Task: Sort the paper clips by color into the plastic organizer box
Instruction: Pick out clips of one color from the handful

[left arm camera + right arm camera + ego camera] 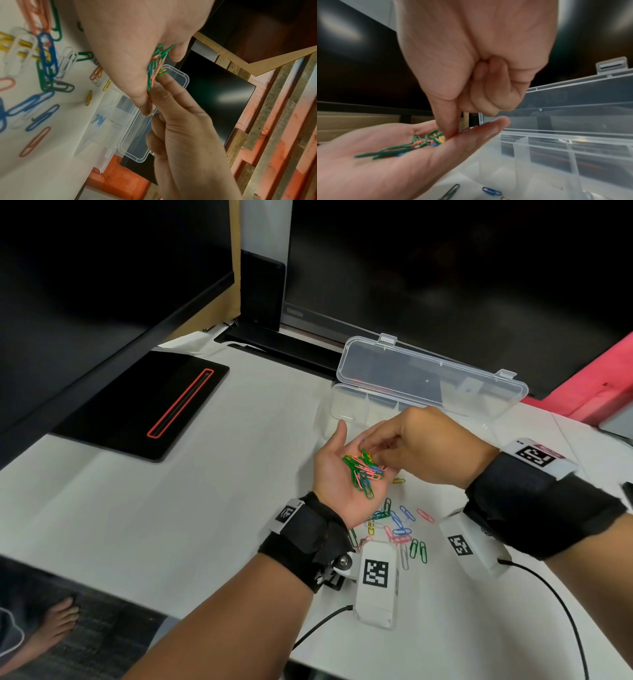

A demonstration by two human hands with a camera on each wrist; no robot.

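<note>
The grip of the right hand [421, 443] is bent down into the left palm: its index finger and thumb [450, 121] come together among the clips, the other fingers are curled under. Whether a clip is already pinched between them, I cannot tell. The left hand [337, 474] lies palm up with straight, relaxed fingers and carries a small heap of paper clips [363, 472], mostly green, with some pink, blue and yellow ones. Both hands are above the table [171, 508], just in front of the organizer box [356, 405].

The organizer box is of clear plastic and stands open, its lid [428, 374] tilted back toward the dark monitors behind it. The front wall of the box is just behind the left fingertips. Thin dividers cut the box into compartments; in the left wrist view some blue clips [98, 119] lie in one compartment, but which one in the row I cannot tell.

In front of the box, nearer to the person, loose clips [397, 525] are scattered on the white table between the two wrists: blue, green, pink, yellow and white ones, some crossing each other. One yellow clip [398, 481] lies alone, closer to the box, under the right hand.

Left of the box a black flat stand [137, 405] with a red-edged slot lies on the table, well apart. Between it and the box, and also toward the near edge, the white surface is bare. Thin black cables [555, 594] run from the wrist cameras over the near edge of the table.
</note>
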